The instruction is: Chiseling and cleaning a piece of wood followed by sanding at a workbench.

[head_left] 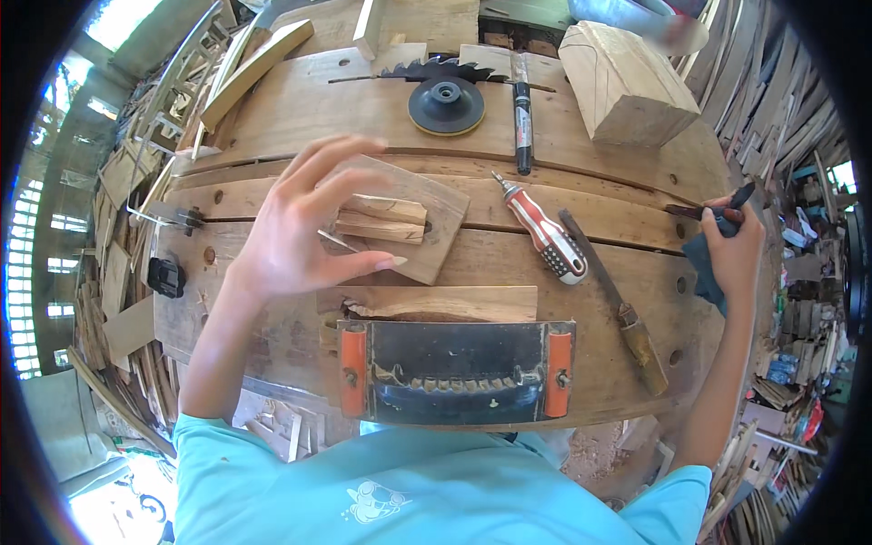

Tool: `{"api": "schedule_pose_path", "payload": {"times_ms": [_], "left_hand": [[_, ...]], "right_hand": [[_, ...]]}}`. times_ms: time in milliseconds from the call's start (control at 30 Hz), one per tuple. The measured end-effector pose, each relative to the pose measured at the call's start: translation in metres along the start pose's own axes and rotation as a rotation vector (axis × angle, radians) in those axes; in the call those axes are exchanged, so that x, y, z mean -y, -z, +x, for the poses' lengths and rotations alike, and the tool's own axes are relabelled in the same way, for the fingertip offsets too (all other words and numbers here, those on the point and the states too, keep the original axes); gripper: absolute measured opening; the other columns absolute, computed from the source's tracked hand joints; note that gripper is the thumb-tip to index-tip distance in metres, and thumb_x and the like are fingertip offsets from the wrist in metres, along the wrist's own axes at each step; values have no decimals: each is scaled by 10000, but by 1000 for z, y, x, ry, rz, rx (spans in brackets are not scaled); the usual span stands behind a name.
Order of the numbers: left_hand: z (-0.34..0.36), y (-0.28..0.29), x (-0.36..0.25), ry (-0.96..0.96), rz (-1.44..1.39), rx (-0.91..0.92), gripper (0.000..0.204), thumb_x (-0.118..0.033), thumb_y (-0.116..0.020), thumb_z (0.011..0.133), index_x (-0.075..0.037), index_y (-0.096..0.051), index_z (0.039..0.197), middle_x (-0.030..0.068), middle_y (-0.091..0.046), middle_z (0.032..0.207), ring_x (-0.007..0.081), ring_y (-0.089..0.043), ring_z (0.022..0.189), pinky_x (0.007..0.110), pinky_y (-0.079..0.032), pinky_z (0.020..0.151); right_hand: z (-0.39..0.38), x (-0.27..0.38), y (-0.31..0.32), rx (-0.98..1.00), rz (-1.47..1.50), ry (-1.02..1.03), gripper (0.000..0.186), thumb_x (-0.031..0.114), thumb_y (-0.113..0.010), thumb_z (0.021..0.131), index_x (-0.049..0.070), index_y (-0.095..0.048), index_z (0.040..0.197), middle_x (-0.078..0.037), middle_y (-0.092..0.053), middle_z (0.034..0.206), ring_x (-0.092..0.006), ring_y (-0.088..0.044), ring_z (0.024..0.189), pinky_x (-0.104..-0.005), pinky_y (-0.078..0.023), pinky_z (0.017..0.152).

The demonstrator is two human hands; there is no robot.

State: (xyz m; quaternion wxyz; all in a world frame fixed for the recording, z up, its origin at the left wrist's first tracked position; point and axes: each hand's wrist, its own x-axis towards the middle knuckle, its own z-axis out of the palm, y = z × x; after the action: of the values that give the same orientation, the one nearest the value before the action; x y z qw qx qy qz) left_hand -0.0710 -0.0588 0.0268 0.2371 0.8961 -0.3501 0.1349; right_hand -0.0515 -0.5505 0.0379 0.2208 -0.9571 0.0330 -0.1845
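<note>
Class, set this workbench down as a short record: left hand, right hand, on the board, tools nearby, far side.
Left hand: fingers spread, near wooden board; contact unclear
Right hand: holding dark object, kind unclear; blue-grey cloth beside
On board: pale wood pieces
Tools nearby: red-and-white screwdriver, slim wooden-handled tool
Far side: saw blade, black disc, marker

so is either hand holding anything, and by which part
The right hand appears to grip a dark object, but exactly where can't be told; the left hand is open, holding nothing.
</note>
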Motion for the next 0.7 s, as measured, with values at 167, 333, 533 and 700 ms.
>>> {"api": "schedule_pose_path", "payload": {"times_ms": [167, 333, 533, 700], "left_hand": [[1, -3, 8, 82, 111, 177, 871, -622, -725, 764, -61, -547, 1406, 201, -520, 1412, 399, -468, 1341, 520, -331, 1159], [-21, -6, -1, 182, 188, 232, 787, -575, -652, 861, -46, -532, 1431, 203, -542, 1339, 404, -488, 1254, 515, -325, 1137], [-30, -3, -9, 246, 83, 110, 614, -436, -651, 923, -58, -570, 1401, 207, -564, 1267, 400, -505, 1194, 498, -362, 1094], [8, 8, -17, 305, -129, 15, 509, -351, -670, 954, -3, -609, 1321, 216, -614, 1231, 386, -533, 1235, 499, -396, 1083]], "right_hand": [[8, 26, -9, -49, -46, 94, 152, 132, -724, 856, -2, -667, 900, -105, -694, 808, -171, -664, 766, -340, -524, 765], [16, 71, -43, 168, 313, 213, 180, 166, -737, 849, 0, -675, 884, -79, -686, 789, -166, -652, 756, -313, -507, 735], [12, 107, -73, 239, 517, 202, 169, 157, -734, 846, 0, -679, 870, -82, -696, 789, -139, -652, 759, -303, -511, 732], [10, 96, -68, 253, 558, 200, 150, 140, -720, 849, 3, -671, 883, -83, -715, 831, -140, -657, 798, -300, -518, 765]]}}
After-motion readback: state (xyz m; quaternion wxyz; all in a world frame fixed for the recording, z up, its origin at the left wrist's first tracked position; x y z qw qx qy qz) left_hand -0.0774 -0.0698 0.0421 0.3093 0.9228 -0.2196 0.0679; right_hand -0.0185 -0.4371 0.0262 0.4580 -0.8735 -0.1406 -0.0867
